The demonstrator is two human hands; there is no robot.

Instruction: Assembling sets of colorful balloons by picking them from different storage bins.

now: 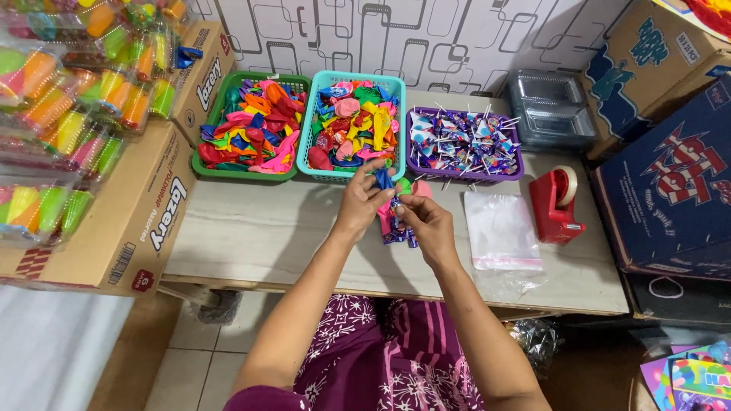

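Near the surface (251, 236) centre, left hand (359, 204) and right hand (428, 227) fingers grasp a small bundle of balloons and wrapped candy (396, 217), unbagged; clear bags (501, 228) lie rightward, 3 full baskets (352, 129) line the far edge.

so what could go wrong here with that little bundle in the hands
1. Both hands, left hand and right hand, pinch a small bundle of balloons and wrapped sweets above the table; a loose piece could slip out and drop.
2. The lollipop sticks in the purple basket poke out over its rim, so a reaching hand might snag them.
3. The clear bags lie close to the table's front edge and could slide off.
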